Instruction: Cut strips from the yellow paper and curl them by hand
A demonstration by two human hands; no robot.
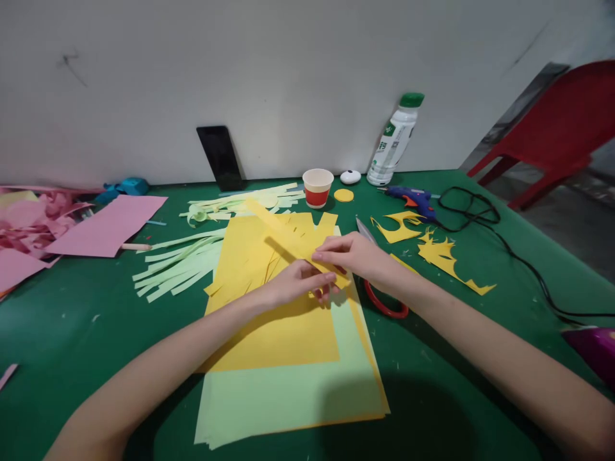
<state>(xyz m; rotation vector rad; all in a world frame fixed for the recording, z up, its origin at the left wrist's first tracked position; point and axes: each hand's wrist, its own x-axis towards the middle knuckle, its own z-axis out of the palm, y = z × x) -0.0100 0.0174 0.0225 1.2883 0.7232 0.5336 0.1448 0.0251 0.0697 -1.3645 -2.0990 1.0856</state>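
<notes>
A long yellow paper strip (283, 234) slants up and to the left above the stacked sheets. My left hand (302, 280) pinches it near its lower end, fingers curled beneath. Close beside, my right hand (348, 253) has thumb and fingers closed on the same strip. Under both hands lies a yellow paper sheet (273, 346) with small yellow scraps on it. Light green sheets (288, 397) stick out below. Red-handled scissors (391, 310) rest partly hidden beneath my right forearm.
Fringed green paper (187, 266) and pink paper (113, 224) lie leftward. A paper cup (318, 189), phone (221, 157) and bottle (394, 144) stand near the wall. Yellow offcuts (444, 256), a blue glue gun (413, 200) and its black cord (519, 256) are at right.
</notes>
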